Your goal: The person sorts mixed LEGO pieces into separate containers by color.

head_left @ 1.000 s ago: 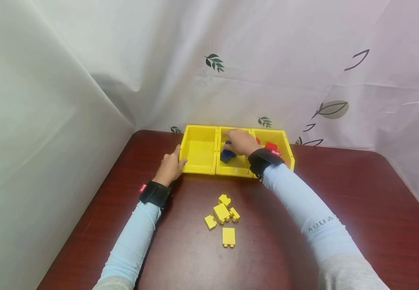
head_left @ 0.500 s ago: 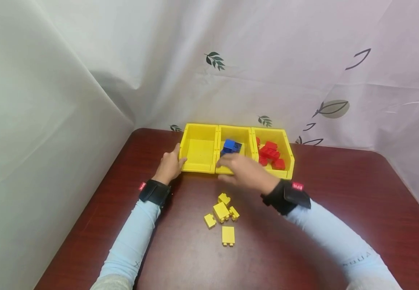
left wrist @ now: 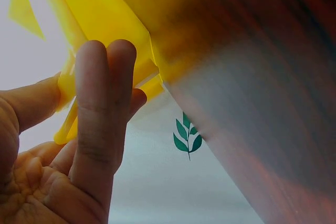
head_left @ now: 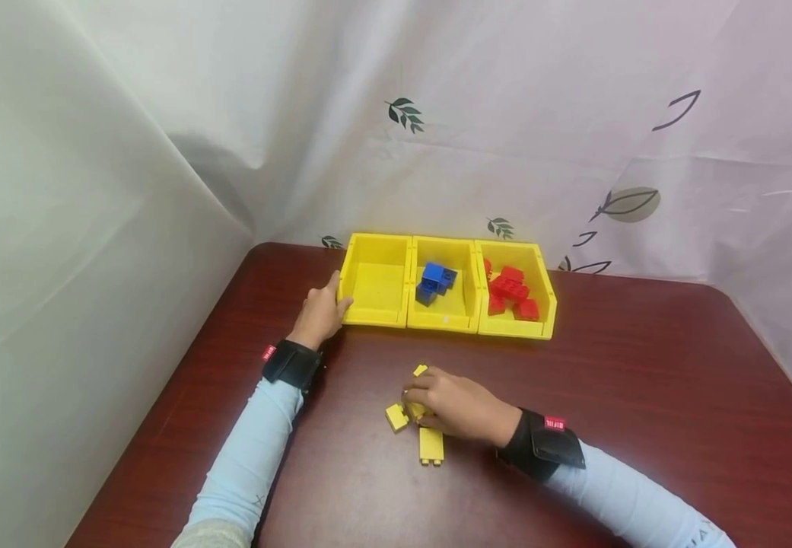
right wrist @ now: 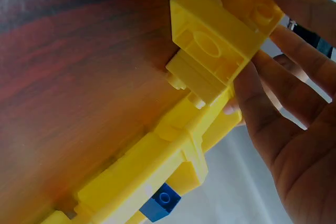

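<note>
Three yellow bins stand in a row at the table's back. My left hand [head_left: 319, 310] grips the left wall of the empty left bin [head_left: 373, 283]; in the left wrist view the thumb and fingers [left wrist: 100, 103] pinch that bin's rim [left wrist: 105, 9]. My right hand [head_left: 446, 403] lies over a cluster of yellow bricks in front of the bins. In the right wrist view its fingers [right wrist: 273, 93] and thumb close on a yellow brick [right wrist: 215, 40]. Loose yellow bricks [head_left: 431, 445] lie beside the hand. Blue bricks [head_left: 435, 279] fill the middle bin, red bricks [head_left: 510, 293] the right one.
The dark red table [head_left: 642, 396] ends at white curtains with leaf prints behind and to the left. The bins [head_left: 546, 320] sit close to the back curtain. Bare tabletop lies to the right of my right arm.
My right hand left the middle bin, leaving blue bricks there, and came back toward me onto the yellow bricks. The left hand has stayed on the left bin.
</note>
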Demonstrator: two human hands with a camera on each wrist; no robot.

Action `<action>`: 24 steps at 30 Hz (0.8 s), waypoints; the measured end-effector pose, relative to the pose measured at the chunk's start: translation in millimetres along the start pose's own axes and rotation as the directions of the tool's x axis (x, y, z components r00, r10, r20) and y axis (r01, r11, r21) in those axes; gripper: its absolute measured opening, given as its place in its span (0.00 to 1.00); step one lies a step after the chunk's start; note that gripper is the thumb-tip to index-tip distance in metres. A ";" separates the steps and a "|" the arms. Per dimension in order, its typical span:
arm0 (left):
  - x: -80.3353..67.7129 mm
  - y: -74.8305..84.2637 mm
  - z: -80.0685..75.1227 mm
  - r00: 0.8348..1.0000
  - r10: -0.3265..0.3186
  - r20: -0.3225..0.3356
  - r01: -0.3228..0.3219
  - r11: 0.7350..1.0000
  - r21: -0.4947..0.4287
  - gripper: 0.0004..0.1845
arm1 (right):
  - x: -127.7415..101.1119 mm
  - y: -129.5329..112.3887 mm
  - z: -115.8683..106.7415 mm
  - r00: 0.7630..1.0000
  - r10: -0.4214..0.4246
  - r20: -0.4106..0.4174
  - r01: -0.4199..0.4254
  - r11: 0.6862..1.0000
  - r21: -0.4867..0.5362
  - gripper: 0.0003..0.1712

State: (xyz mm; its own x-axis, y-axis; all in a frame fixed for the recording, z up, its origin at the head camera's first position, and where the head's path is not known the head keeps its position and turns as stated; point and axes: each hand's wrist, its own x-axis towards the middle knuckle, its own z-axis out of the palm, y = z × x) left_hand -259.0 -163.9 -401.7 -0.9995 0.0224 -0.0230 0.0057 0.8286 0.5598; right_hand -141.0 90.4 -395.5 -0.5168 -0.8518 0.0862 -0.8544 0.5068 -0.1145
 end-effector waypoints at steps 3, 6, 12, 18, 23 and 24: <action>-0.5 -1.0 0.9 1.000 -0.021 0.019 0.021 1.000 -0.011 0.40 | -0.2 -0.3 1.4 1.000 0.005 -0.003 -0.005 1.000 0.010 0.20; -0.8 -1.6 1.5 0.999 -0.035 0.028 0.036 0.999 -0.019 0.41 | -0.1 -0.6 0.9 1.000 0.009 0.005 -0.009 1.000 0.016 0.21; 0.1 -2.4 1.0 0.999 -0.030 0.014 0.030 0.999 -0.018 0.40 | 1.1 -1.8 -0.9 1.000 0.026 0.016 -0.026 0.999 0.018 0.21; 1.9 -2.7 0.9 1.000 -0.026 0.015 0.027 0.999 -0.020 0.40 | 1.8 -2.2 -1.3 0.999 0.032 0.017 -0.032 0.999 0.006 0.20; 2.0 -1.5 0.8 1.000 0.000 0.003 0.000 1.000 -0.001 0.39 | 2.4 -2.4 -2.1 1.000 0.025 0.019 -0.025 1.000 0.004 0.18; 2.1 -1.2 1.0 1.000 0.006 0.000 -0.006 1.000 0.002 0.38 | 2.8 -2.3 -2.7 0.999 0.024 0.024 -0.024 1.000 0.011 0.18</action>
State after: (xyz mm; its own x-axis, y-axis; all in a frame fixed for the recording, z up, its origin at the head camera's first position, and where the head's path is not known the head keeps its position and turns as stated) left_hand -261.1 -164.3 -403.2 -0.9994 0.0274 -0.0201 0.0115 0.8295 0.5584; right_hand -140.6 87.2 -392.3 -0.5355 -0.8424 0.0595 -0.8410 0.5256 -0.1280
